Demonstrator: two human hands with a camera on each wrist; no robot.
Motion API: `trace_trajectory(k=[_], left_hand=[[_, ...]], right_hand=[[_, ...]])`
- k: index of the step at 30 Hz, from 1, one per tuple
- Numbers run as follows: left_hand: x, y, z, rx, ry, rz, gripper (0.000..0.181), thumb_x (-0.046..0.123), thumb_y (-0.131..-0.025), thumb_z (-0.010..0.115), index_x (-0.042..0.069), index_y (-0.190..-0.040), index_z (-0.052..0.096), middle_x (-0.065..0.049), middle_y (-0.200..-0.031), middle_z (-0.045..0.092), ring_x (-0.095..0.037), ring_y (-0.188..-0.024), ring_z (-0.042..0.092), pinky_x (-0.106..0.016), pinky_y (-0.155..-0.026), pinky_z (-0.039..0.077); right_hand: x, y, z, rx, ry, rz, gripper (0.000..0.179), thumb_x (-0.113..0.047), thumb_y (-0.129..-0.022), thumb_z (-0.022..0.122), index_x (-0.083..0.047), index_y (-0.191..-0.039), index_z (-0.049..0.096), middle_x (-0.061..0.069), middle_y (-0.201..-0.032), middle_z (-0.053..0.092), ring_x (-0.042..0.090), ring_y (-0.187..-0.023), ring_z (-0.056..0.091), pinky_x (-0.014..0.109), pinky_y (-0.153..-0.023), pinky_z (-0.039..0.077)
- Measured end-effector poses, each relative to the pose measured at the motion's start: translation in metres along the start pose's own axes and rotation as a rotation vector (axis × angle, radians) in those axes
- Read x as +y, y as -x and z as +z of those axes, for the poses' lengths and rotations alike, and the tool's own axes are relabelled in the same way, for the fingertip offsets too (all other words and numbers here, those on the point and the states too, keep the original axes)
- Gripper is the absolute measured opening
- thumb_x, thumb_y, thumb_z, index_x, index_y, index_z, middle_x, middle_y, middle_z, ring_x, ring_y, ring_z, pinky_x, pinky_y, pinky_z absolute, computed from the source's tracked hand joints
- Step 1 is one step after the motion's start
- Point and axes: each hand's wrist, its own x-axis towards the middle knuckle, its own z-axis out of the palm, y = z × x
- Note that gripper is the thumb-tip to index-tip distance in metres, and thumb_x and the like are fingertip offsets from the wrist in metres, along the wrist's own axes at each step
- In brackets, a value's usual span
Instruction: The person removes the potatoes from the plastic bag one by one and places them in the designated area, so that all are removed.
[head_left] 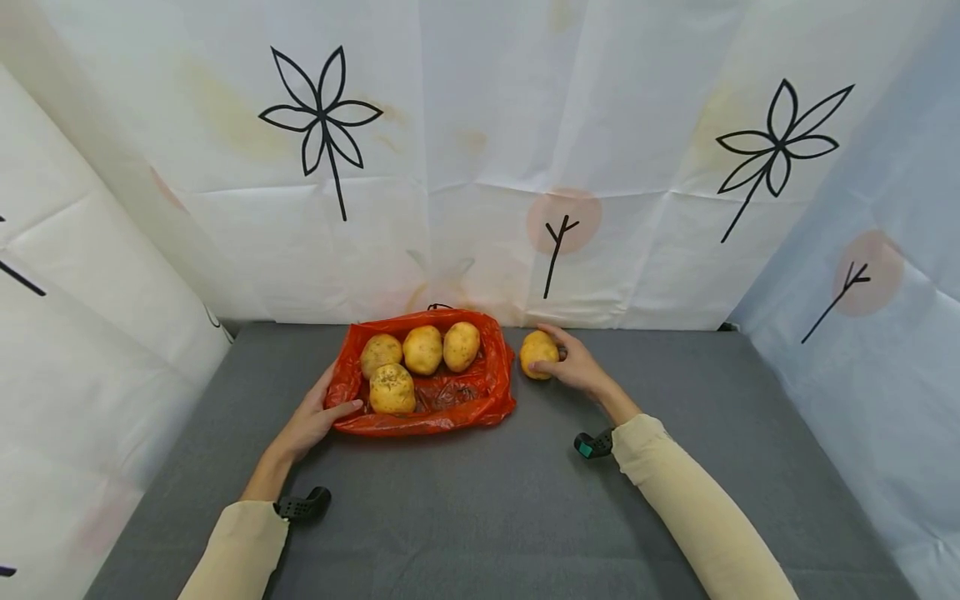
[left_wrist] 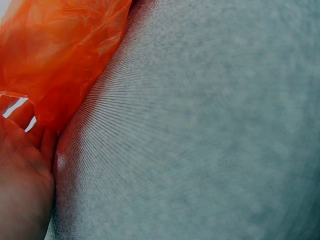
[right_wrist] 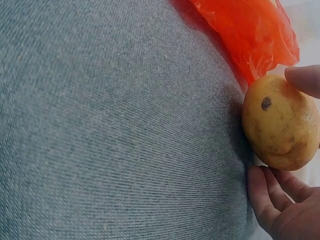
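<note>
A red plastic bag [head_left: 427,425] lies with its mouth spread wide on the grey table, several potatoes [head_left: 422,350] inside. My left hand [head_left: 309,421] holds the bag's left side, thumb over the rim and fingers on the outside. In the left wrist view those fingers sit under the thin plastic [left_wrist: 60,60]. To the right of the bag, my right hand [head_left: 576,367] grips a single potato [head_left: 536,350] between thumb and fingers. The right wrist view shows this potato [right_wrist: 280,130] with a dark spot, close beside the bag's edge [right_wrist: 250,35].
A white cloth wall [head_left: 480,142] with black flower drawings rises right behind the bag. Similar cloth hangs at the left [head_left: 82,333] and right [head_left: 885,275] sides. Grey cloth covers the table [head_left: 465,517] in front of the bag.
</note>
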Motion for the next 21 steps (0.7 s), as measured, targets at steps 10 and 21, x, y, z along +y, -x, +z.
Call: trace_trajectory(k=[10, 21], left_hand=[[-0.0034, 0.0006, -0.0016, -0.019, 0.017, 0.050, 0.087, 0.011, -0.100, 0.065, 0.022, -0.165, 0.008, -0.013, -0.168, 0.011, -0.037, -0.149, 0.019, -0.010, -0.098, 0.033], [-0.0055, -0.0005, -0.0023, -0.018, 0.023, 0.045, 0.088, 0.012, -0.100, 0.066, 0.023, -0.165, 0.009, -0.010, -0.168, 0.012, -0.034, -0.149, 0.020, -0.010, -0.099, 0.033]], right_hand=[[-0.0096, 0.0033, -0.0014, -0.011, -0.012, -0.015, 0.079, -0.013, -0.091, 0.076, -0.002, -0.157, 0.034, 0.025, -0.150, 0.043, 0.040, -0.113, 0.054, 0.044, -0.086, 0.047], [-0.0091, 0.0033, -0.0071, 0.021, 0.051, -0.026, 0.077, -0.020, -0.091, 0.079, -0.008, -0.156, 0.039, 0.023, -0.141, 0.047, 0.040, -0.118, 0.052, 0.051, -0.090, 0.048]])
